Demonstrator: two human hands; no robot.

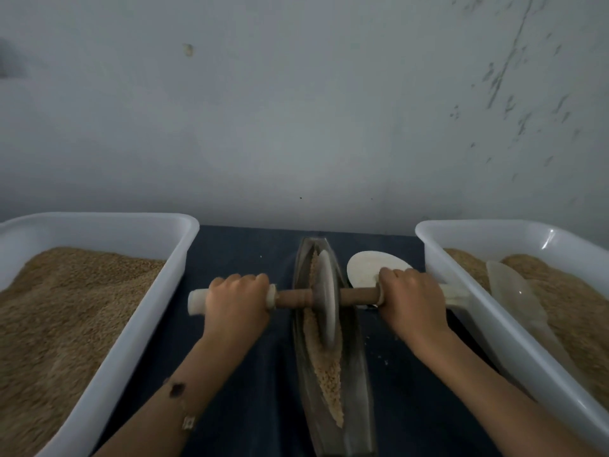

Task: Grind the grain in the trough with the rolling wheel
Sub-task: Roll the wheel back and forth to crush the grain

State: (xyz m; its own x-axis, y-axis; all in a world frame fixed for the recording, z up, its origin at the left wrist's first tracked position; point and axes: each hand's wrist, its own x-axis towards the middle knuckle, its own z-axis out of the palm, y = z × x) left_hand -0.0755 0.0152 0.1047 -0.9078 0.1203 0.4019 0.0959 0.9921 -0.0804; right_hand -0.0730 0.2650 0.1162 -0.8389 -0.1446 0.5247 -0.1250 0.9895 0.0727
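A long, narrow, boat-shaped dark metal trough [333, 407] lies lengthwise on a dark blue table top [237, 258], running from the near edge toward a pale grey wall [296, 110]. Coarse tan crushed grain [328, 374] fills the groove of the trough, thickest in its nearer half. A pale, thin stone grinding wheel [327, 296] stands upright on its edge inside the trough, in the farther half, with grain on both sides of it. A brown wooden axle [293, 298] passes through the wheel's centre, crossing above the trough, and ends in pale handles.

The left hand [235, 300] wraps its fingers round the handle left of the trough; the right hand [410, 300] clasps the handle right of the trough in the same way.

Left of the trough sits a white rectangular plastic tub [184, 255] heaped with tan grain. Right of the trough sits a second white plastic tub [461, 268] of grain, with a clear plastic scoop [517, 298] lying in it. Between the trough and that right tub, a flat pale disc [369, 267] rests behind the right hand.
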